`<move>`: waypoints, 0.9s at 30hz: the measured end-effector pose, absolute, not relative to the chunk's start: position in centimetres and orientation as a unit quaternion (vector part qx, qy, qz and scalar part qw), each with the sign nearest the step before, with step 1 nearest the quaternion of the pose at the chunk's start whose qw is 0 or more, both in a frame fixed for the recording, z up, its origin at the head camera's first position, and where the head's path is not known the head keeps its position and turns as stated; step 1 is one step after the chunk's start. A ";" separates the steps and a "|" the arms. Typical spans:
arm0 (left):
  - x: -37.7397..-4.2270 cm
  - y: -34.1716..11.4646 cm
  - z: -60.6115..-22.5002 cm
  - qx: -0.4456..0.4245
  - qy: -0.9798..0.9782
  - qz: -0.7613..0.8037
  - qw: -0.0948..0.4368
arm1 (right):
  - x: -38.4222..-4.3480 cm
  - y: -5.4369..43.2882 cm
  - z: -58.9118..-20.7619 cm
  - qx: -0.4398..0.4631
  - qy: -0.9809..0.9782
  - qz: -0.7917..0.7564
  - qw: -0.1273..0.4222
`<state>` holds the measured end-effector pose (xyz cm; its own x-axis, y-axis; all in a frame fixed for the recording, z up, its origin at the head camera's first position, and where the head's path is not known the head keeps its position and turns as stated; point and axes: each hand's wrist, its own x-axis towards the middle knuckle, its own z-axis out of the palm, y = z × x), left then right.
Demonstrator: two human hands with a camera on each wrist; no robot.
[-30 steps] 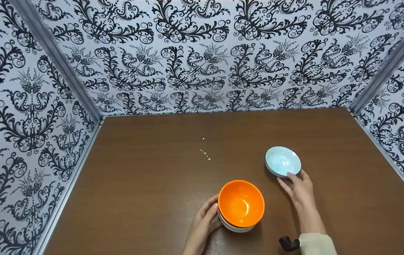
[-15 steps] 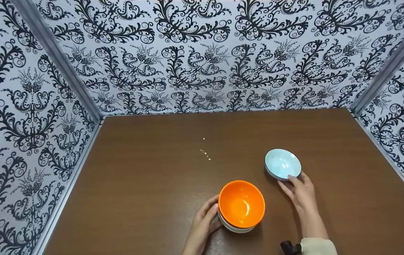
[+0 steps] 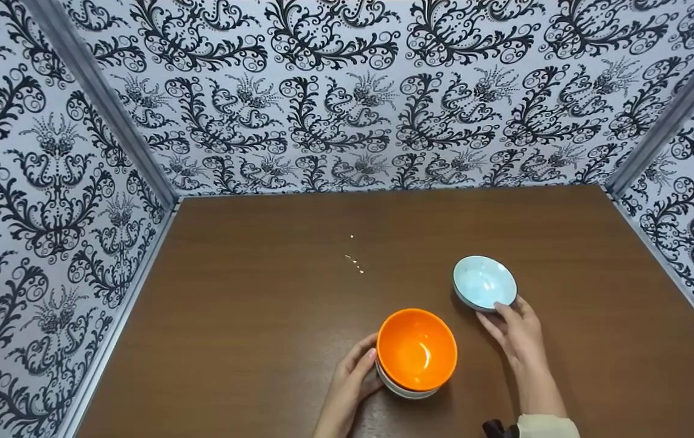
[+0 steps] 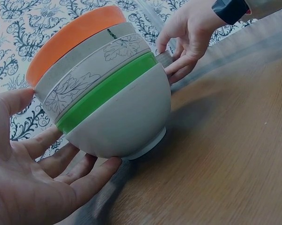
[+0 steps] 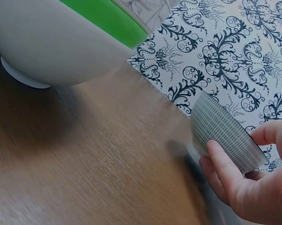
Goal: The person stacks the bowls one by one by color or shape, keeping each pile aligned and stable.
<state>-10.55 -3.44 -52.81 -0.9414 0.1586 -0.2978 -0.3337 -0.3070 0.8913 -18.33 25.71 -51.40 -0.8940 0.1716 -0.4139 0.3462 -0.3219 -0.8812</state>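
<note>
My left hand (image 3: pixel 347 383) holds a stack of nested bowls from its left side, and the orange bowl (image 3: pixel 415 348) is the topmost. In the left wrist view its thumb touches near the orange rim while the fingers spread under the lower bowls. Below the orange one come a pale grey bowl, a leaf-patterned white bowl (image 4: pixel 96 70), a green band (image 4: pixel 108 93) and a plain white bowl (image 4: pixel 127 110) at the bottom. Farther right, my right hand (image 3: pixel 520 337) pinches the near rim of a small light-blue bowl (image 3: pixel 481 281), whose outside (image 5: pixel 223 131) has rows of small dashes.
Several small pale specks (image 3: pixel 355 263) lie on the brown wooden table (image 3: pixel 231 304), beyond the stack. Patterned panels (image 3: pixel 347 103) in grey frames border the table at the back, left and right. A dark band (image 4: pixel 231 9) sits at my right wrist.
My right hand and the light-blue bowl have shifted slightly toward me. The left hand and the stack of bowls stay almost where they were.
</note>
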 end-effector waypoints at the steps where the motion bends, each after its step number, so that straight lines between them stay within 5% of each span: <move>1: -10.6 -3.4 -52.8 -0.078 0.568 0.805 0.153 | -18.3 25.7 -51.4 0.223 0.582 -0.780 0.058; 27: -10.5 -3.6 -52.8 -0.067 0.561 0.810 0.154 | -16.6 25.3 -48.5 0.180 0.606 -0.772 0.065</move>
<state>-10.46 -3.58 -52.80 -0.9434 0.1746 -0.2820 -0.3254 -0.3225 0.8889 -16.56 25.28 -48.45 -0.9267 0.1170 -0.3572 0.3190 -0.2577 -0.9121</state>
